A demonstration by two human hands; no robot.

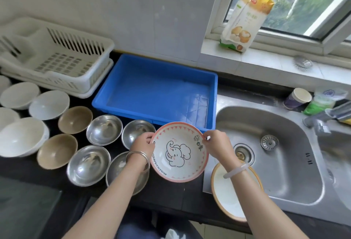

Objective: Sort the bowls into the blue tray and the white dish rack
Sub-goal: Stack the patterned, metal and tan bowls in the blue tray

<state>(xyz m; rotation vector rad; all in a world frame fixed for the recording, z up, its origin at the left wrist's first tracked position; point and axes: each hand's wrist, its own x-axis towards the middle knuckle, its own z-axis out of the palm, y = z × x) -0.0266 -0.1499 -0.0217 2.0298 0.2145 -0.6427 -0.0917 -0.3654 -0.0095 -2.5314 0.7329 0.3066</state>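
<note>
The elephant bowl is held up over the desk, between the steel bowls and the sink, tilted so its inside faces the camera. The blue tray lies straight ahead, just beyond the bowl's far rim. The white dish rack sits well apart at the desk's back left corner (the left hand's side). Both grips pinch the rim, the left hand on its left edge and the right hand on its right, with both forearms reaching forward.

— Bright enough where you stand?
— Yes, daylight from the window on my right; soft glare on the sink (only faint shadows). The rack and tap smear and bend at the edges.
</note>
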